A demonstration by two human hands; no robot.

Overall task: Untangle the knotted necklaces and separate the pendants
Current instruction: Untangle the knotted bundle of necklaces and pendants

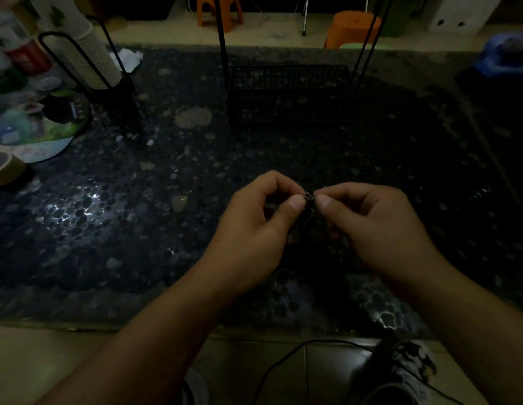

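Dark pebble-patterned stone forms the counter point(114, 217), seen in dim light. Both hands meet above its near half, in front of the black wire basket point(288, 96). The left hand point(254, 226) and the right hand point(380, 226) each have fingers curled, thumb tip pressed toward forefinger. Between the two thumb tips a thin glinting stretch of necklace chain point(309, 195) is pinched from both sides. The rest of the necklaces hangs as a dark bundle below this point, between the palms; its details are too dark to tell. A pale pendant-like piece point(179, 201) lies on the counter, left of the left hand and apart from it. A roll of tape point(6, 168) sits at the counter's left edge, well left of the basket.
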